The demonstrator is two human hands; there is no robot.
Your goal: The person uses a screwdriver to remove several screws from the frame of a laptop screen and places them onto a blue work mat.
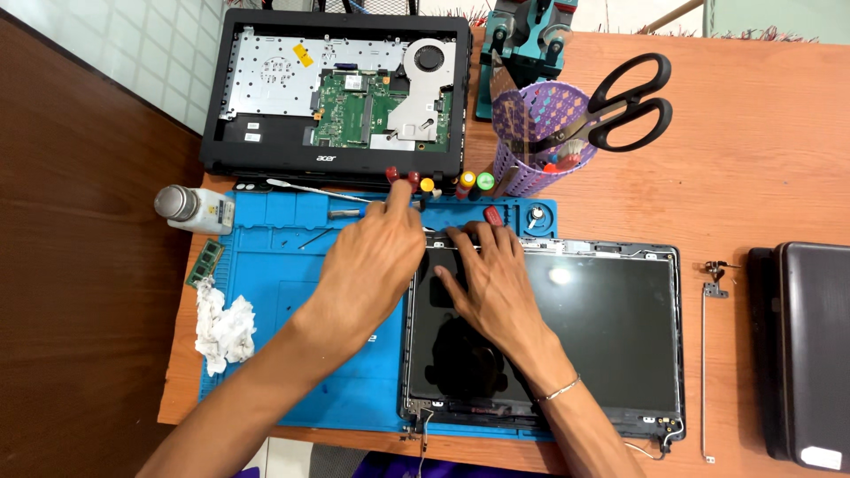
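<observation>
- Tabletop of orange wood is carrying everything we are working on, with a blue work mat spread over its left part.
- Laptop base is lying at the far edge with its bottom cover already off; we are seeing the green circuit board, the fan and the metal heat plate exposed, so we are judging the opening of the base as done.
- Screen panel is lying detached in front of us, half on the mat, its dark glass facing up and thin cables trailing from its near corners; we are judging the separation from the base as done and the work along its top edge as the part in hand.
- Closed dark laptop is sitting at the right edge, apart from the rest, and a loose metal hinge bar is lying between it and the panel.
- Our right hand is pressing flat on the panel's upper left area, fingers spread wide and holding nothing.
- Our left hand is reaching over the mat toward the panel's top left corner; its fingers are pinched narrow, and we cannot tell whether they are holding anything.
- Purple mesh cup is holding black-handled scissors and some small tools with red tips.
- White bottle is lying beside the mat, capped, so its contents are hidden.
- Crumpled tissue is resting on the mat's left side.
</observation>
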